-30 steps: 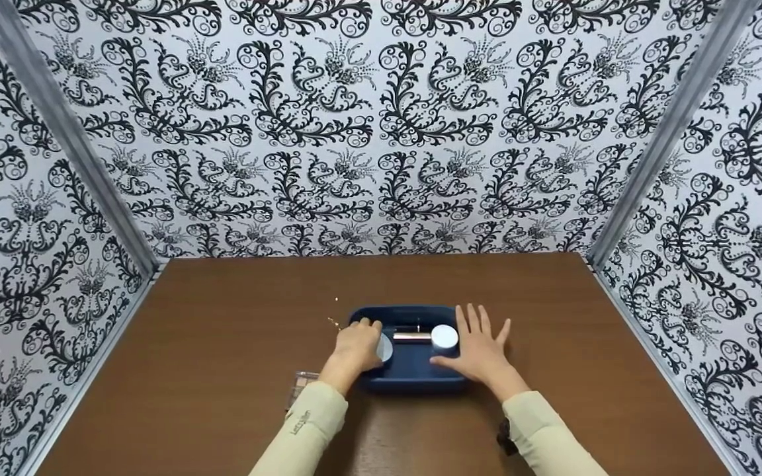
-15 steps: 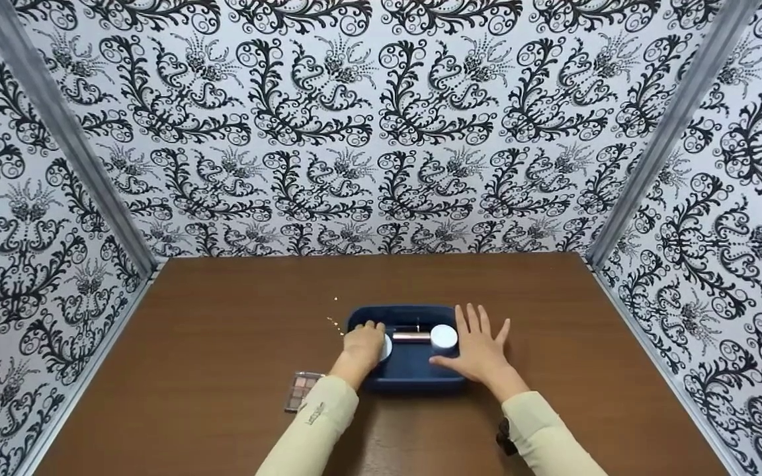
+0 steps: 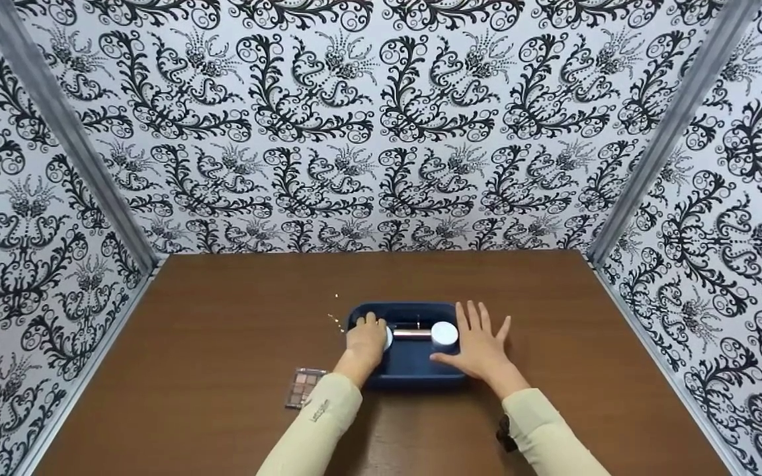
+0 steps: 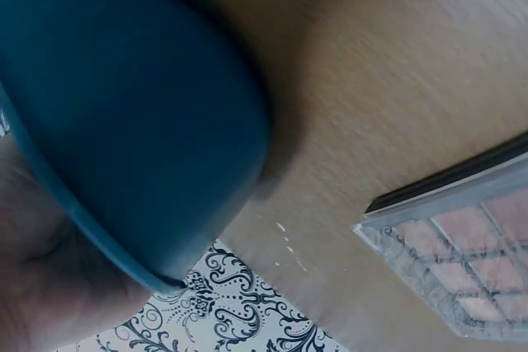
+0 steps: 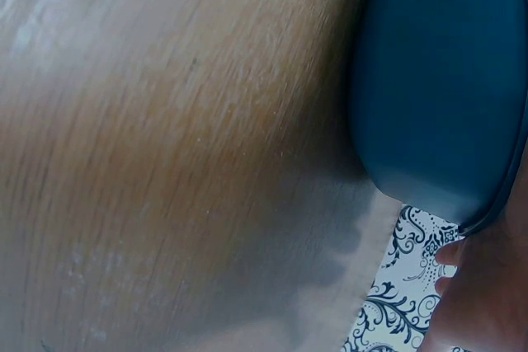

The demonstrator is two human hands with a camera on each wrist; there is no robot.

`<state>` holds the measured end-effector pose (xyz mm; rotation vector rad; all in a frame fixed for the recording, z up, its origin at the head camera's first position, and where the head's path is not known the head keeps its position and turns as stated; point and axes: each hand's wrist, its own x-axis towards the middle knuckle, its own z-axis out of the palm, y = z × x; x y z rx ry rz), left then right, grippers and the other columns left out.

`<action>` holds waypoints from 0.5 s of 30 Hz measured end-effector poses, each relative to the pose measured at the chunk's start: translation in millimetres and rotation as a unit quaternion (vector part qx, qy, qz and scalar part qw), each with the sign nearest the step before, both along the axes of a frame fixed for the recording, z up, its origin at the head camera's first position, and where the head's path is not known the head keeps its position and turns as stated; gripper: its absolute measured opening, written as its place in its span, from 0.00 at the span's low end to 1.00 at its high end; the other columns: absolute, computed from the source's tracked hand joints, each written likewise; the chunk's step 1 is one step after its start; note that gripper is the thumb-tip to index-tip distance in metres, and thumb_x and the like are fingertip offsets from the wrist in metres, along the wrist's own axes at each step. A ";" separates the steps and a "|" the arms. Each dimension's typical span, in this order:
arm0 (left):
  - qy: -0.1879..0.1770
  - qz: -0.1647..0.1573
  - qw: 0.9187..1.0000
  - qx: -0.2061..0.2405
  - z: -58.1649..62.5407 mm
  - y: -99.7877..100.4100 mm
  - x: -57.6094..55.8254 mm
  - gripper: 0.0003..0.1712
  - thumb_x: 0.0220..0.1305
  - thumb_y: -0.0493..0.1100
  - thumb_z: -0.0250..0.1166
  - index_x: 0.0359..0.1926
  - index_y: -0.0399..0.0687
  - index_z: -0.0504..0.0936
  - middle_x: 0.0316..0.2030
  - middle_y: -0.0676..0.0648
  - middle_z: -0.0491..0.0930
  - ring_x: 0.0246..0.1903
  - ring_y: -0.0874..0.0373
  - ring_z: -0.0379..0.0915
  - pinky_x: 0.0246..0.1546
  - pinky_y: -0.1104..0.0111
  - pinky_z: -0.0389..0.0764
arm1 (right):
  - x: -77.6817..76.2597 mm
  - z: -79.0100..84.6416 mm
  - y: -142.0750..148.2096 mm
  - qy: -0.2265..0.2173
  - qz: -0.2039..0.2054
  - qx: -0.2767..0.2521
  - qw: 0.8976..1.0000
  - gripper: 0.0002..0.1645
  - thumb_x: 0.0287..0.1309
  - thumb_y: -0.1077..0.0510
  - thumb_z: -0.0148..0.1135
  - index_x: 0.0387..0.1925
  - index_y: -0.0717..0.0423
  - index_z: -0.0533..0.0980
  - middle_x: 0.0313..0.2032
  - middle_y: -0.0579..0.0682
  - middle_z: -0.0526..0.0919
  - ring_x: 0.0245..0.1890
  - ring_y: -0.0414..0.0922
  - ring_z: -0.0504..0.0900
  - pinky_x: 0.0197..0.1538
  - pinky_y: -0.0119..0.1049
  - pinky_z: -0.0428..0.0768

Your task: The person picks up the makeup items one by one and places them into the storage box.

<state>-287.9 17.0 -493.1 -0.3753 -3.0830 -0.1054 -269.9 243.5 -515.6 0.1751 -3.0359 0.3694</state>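
In the head view a dark blue tray (image 3: 414, 380) sits mid-table. My left hand (image 3: 364, 344) reaches in over its left end, fingers bent down over a round white-lidded jar (image 3: 389, 338) that it mostly hides. My right hand (image 3: 483, 350) rests at the tray's right rim with fingers spread and straight, its thumb extended over the inside. Beside that thumb stands another white-lidded jar (image 3: 444, 334). A shiny rose-gold tube (image 3: 413, 334) lies across the tray between the jars. The left wrist view shows the tray's outer wall (image 4: 140, 121) with the hand over its rim.
An eyeshadow palette (image 3: 303, 387) lies on the brown table (image 3: 235, 330), left of the tray and near the left sleeve. A thin gold chain (image 3: 336, 322) lies off the tray's back left corner. Patterned walls (image 3: 381, 132) enclose the table's back and sides.
My left hand has shifted a little to the right over the tray, covering more of the jar there. More of the palette shows beside the sleeve. The right hand stays in place.
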 end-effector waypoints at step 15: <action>0.017 -0.045 0.999 0.015 42.2 -25.6 7.5 0.22 0.58 0.44 0.71 0.52 0.44 0.77 0.50 0.43 0.81 0.51 0.46 0.78 0.43 0.53 0.85 | 0.1 0.9 0.1 -0.017 0.003 -0.008 1.000 0.74 0.44 0.23 0.67 0.79 0.56 0.44 0.78 0.64 0.46 0.79 0.64 0.39 0.67 0.78 0.27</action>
